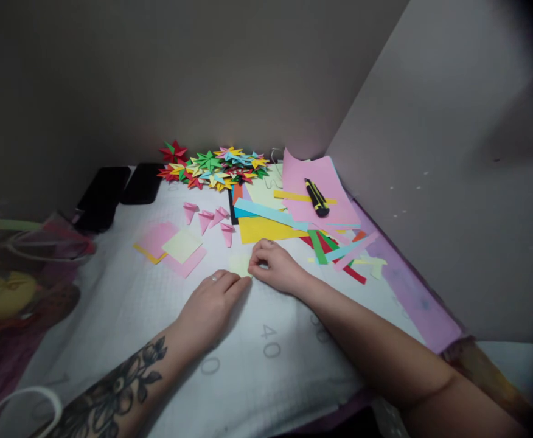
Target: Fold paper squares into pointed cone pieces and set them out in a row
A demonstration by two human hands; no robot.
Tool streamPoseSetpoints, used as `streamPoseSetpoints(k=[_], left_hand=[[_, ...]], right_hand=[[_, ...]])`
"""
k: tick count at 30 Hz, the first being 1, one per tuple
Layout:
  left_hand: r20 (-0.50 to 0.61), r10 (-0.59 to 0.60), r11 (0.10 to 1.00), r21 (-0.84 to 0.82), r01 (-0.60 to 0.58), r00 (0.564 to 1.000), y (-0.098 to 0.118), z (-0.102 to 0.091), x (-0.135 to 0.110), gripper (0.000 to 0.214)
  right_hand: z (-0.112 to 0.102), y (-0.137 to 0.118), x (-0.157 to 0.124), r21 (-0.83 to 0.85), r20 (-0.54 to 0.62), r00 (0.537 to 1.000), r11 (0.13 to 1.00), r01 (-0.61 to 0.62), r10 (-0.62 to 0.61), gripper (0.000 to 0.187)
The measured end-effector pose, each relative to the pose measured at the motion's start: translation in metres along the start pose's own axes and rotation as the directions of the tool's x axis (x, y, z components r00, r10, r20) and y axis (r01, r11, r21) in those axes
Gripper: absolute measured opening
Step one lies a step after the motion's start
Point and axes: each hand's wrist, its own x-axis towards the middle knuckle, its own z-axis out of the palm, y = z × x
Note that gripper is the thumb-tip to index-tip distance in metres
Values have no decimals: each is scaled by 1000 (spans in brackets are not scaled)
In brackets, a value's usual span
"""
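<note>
Two hands at the middle of the mat [125,304], both on one small pale yellow paper square [240,264]. My left hand [209,304] lies flat, palm down, fingers close together, fingertips pressing the near edge of the square; ring visible on one finger. My right hand [276,265] is curled, fingers bunched tight and pinching the square's right edge against the mat. Square lies flat, between the two hands, just near of the yellow sheet [266,230]. Left of it, a small stack of squares [175,248]: pale yellow on pink on orange-yellow, apart from the hands. Far of that, four folded pink pieces [209,219] lie scattered, pointed ends mostly toward me. Further back against the wall, a heap of folded paper stars [214,165] in red, green, yellow, blue and pink. Right of centre, a loose spread of coloured sheets and strips [334,249], with a large pink sheet [328,201] on top; a black-and-yellow utility knife [316,198] rests on that pink sheet, whether blade out I cannot tell. Two dark flat objects [120,188] at far left of the mat, too dim to identify. Left margin blurred: a bag with something yellow, not readable.
</note>
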Motion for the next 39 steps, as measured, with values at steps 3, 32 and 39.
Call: streamPoseSetpoints(k=[3, 32, 39], left_hand=[[24, 15, 999, 28, -16, 1000, 0, 1, 1, 46], [94, -48, 989, 141, 35, 994, 12, -7, 3, 34], [87, -49, 993, 110, 40, 995, 11, -9, 2, 35]], right_hand=[[1, 0, 0, 3, -3, 1000, 1000, -3, 3, 13], [2, -4, -3, -115, -28, 999, 993, -30, 27, 11], [-1, 0, -7, -232, -81, 992, 966, -111, 95, 17]])
